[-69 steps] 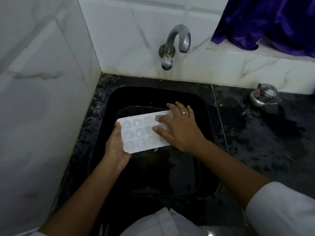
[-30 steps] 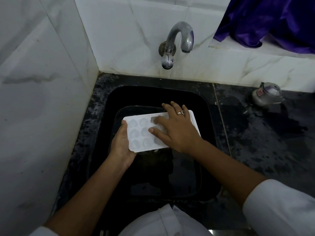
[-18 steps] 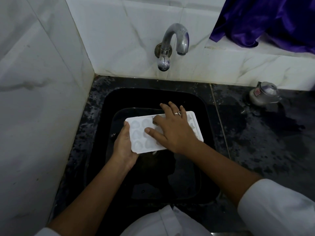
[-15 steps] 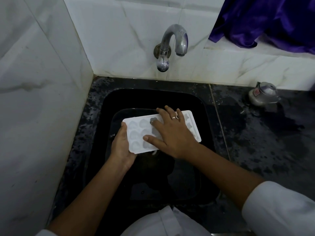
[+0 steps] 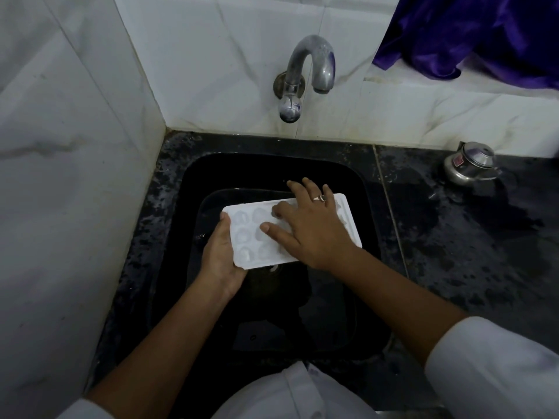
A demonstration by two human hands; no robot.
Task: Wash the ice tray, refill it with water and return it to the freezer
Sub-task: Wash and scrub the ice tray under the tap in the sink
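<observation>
A white ice tray point(image 5: 248, 237) with round cells is held flat over a black sink point(image 5: 193, 189), above a dark basin of water. My left hand point(image 5: 219, 260) grips the tray's left end, thumb on its top edge. My right hand point(image 5: 305, 228) lies palm-down across the tray's middle and right part, fingers spread on the cells, a ring on one finger. It hides most of the tray's right half. A metal tap point(image 5: 305, 77) juts from the tiled wall behind the sink; no water runs from it.
White marble-tiled walls close in on the left and behind. A wet black counter point(image 5: 472, 237) extends to the right, with a small steel lidded pot point(image 5: 467, 167) near the wall. Purple cloth point(image 5: 472, 34) lies on the ledge at the upper right.
My right hand has slid back and forth over the tray's cells, ending further right. The tray has shifted slightly in the sink while my left hand kept its grip.
</observation>
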